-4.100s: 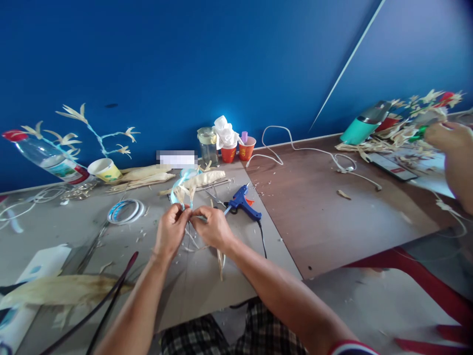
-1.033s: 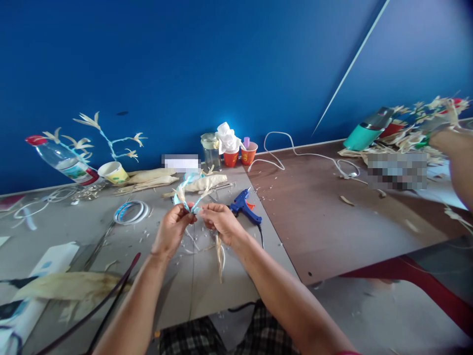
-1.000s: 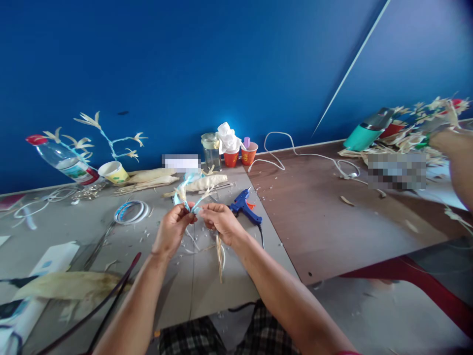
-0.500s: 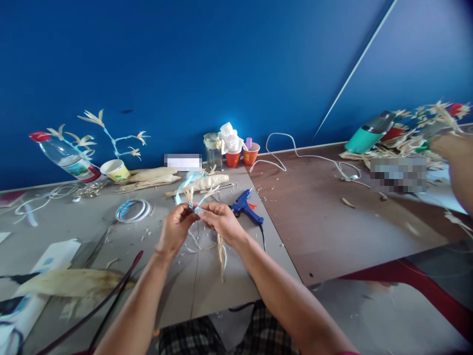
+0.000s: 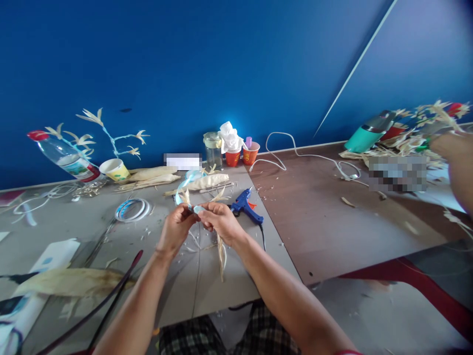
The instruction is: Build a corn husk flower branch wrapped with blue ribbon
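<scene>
My left hand and my right hand meet above the grey table, fingertips pinched together. Between them they hold a thin stem wrapped in light blue tape, with small pale corn-husk leaves sticking out of it. The blue tape runs up and back from my fingers in a loop. A strip of dry husk hangs down under my right hand. The blue glue gun lies just right of my right hand.
White tape rolls lie to the left, and corn husks behind my hands. A bottle with blue husk branches, a yellow cup, a jar and red cups stand along the blue wall. Another person's arm is at the far right.
My hands have stayed together on the stem, shifting slightly as my fingers turn the blue tape round it. The husk tips now point lower and more sideways.
</scene>
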`<state>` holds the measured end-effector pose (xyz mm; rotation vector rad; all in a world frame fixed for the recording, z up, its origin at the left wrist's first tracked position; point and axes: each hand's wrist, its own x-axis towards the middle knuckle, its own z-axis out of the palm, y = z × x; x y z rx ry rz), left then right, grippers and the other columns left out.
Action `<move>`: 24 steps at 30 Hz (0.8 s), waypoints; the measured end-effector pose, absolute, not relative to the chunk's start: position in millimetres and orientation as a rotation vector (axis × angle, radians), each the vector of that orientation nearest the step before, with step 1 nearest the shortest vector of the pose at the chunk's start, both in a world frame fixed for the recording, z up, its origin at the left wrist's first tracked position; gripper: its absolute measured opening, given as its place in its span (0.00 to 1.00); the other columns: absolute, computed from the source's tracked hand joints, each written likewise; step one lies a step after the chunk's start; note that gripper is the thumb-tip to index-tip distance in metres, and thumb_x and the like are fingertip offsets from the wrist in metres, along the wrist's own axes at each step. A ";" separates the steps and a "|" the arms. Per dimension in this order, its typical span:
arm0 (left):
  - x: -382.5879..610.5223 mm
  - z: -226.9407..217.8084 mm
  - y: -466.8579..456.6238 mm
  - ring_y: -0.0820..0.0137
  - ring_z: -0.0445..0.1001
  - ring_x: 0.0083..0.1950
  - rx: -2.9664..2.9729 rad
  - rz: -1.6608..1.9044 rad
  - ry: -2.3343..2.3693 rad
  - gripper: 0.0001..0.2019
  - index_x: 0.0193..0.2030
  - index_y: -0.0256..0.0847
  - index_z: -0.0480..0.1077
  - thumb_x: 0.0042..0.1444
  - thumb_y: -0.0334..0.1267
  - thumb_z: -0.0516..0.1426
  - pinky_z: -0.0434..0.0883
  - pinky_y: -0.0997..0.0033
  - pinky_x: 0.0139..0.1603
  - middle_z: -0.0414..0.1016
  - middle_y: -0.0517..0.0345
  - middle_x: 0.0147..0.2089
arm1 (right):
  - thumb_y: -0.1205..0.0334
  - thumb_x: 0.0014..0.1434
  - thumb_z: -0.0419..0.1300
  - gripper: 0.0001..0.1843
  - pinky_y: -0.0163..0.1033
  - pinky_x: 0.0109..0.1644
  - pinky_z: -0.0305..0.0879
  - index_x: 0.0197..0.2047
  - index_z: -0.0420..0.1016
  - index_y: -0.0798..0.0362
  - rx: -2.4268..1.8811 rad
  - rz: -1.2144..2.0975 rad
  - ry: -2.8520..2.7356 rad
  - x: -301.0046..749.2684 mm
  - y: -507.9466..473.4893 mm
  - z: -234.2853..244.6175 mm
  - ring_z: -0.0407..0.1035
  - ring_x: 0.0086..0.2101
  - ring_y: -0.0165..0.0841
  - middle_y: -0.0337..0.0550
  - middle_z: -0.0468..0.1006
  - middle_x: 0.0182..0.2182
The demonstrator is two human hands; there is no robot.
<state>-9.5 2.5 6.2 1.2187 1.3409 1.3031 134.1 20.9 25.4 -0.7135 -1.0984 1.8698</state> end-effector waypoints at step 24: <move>-4.3 17.1 -1.8 0.73 0.71 0.26 1.059 1.471 1.306 0.19 0.39 0.40 0.65 0.40 0.34 0.65 0.65 0.73 0.29 0.73 0.63 0.27 | 0.36 0.51 0.58 0.37 0.36 0.30 0.61 0.54 0.65 0.57 -0.306 2.099 -1.313 148.4 17.2 32.5 0.65 0.21 0.28 0.42 0.77 0.26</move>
